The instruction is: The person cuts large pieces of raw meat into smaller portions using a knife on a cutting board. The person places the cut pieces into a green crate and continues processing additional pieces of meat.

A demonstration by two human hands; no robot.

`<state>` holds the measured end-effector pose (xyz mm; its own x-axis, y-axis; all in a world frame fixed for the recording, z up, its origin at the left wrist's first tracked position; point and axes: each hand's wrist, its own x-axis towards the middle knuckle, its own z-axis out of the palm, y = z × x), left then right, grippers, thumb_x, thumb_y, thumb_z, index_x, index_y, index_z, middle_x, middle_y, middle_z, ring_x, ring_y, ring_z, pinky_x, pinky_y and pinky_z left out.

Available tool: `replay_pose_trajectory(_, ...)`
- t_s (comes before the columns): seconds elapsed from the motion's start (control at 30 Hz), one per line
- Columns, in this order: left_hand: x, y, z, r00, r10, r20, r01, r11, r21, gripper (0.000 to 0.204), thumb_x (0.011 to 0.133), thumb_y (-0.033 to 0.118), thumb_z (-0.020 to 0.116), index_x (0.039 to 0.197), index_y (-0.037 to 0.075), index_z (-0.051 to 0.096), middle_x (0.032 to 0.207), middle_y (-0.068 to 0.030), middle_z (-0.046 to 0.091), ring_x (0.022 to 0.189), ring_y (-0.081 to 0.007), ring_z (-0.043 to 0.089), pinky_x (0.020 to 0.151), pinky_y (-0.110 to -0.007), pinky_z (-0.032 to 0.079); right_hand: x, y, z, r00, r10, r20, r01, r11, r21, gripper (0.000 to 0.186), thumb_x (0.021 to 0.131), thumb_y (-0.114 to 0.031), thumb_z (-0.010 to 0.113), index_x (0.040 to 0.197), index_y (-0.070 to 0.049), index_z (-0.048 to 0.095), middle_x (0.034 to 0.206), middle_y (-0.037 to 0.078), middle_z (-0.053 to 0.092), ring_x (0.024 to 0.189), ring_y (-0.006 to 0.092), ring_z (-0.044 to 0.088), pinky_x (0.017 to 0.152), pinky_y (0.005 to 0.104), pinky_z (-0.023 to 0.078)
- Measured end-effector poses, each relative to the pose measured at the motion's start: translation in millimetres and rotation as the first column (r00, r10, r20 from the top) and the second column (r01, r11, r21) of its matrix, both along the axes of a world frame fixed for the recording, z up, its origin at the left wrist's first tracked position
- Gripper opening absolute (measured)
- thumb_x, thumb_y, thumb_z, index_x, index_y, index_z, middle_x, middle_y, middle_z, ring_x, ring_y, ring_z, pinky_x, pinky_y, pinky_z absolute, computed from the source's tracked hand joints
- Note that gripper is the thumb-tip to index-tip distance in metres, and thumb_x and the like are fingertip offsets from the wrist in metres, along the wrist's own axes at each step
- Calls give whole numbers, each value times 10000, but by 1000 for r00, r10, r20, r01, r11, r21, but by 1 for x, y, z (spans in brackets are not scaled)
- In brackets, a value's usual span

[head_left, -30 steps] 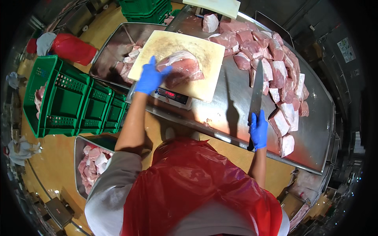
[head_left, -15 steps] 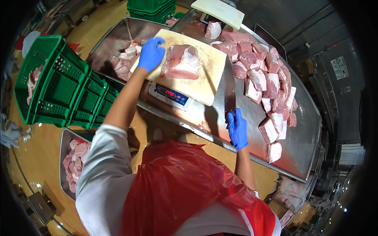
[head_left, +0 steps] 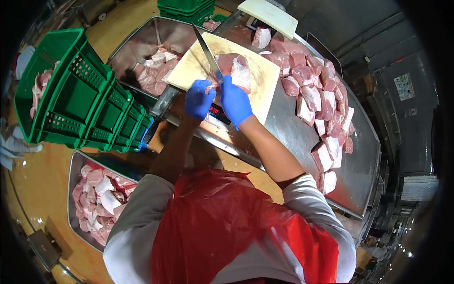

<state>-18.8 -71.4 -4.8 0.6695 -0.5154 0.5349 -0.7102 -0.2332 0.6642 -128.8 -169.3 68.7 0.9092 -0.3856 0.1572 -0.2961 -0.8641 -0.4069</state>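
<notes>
My right hand (head_left: 235, 100), in a blue glove, grips a long knife (head_left: 206, 51) whose blade slants up and to the left across a piece of raw meat (head_left: 240, 71). The meat, pink with a pale fatty side, lies on a cream cutting board (head_left: 265, 83). My left hand (head_left: 199, 100), also gloved in blue, is closed at the near left edge of this meat, its fingertips partly hidden. Beneath the board's near edge, a digital scale (head_left: 218, 113) with a red display shows between my wrists.
Many cut meat chunks (head_left: 326, 102) are heaped on the steel table (head_left: 283, 137) to the right. Left of the board, a metal tub (head_left: 137, 47) holds meat pieces. Stacked green crates (head_left: 71, 94) stand at the left, above another meat-filled tub (head_left: 71, 199) on the floor.
My right hand has brought the knife from the table on the right up over the meat. My left hand has come down from the board's far left side to the meat's near edge.
</notes>
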Motion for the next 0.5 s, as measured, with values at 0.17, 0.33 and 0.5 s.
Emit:
replay_pose_trajectory(0.17, 0, 5, -2, 994, 0, -108, -4, 999, -32, 176, 829, 190, 678, 905, 34, 654, 922, -184, 652, 861, -370, 649, 766, -451, 534, -25, 1, 1, 974, 54, -221, -71, 995, -69, 261, 979, -118, 460, 1218, -23, 418, 921, 314, 655, 878, 469, 667, 743, 529, 534)
replay_pose_trajectory(0.33, 42, 44, -9, 997, -34, 63, 26, 992, 123, 131, 868, 216, 638, 901, 91, 663, 850, -155, 638, 816, -320, 642, 765, -418, 535, -138, -22, 72, 775, 50, -630, -211, 960, -183, 257, 974, -132, 491, 1200, -23, 433, 842, 276, 673, 751, 476, 662, 657, 547, 528)
replay_pose_trajectory(0.5, 77, 127, 34, 905, 209, 372, -90, 946, -313, 51, 879, 110, 725, 847, 95, 690, 807, -38, 678, 709, -186, 637, 673, -312, 535, -191, -26, 95, 860, 4, -510, -58, 994, -89, 186, 991, -136, 531, 1122, -12, 481, 765, 288, 641, 707, 494, 627, 612, 559, 488)
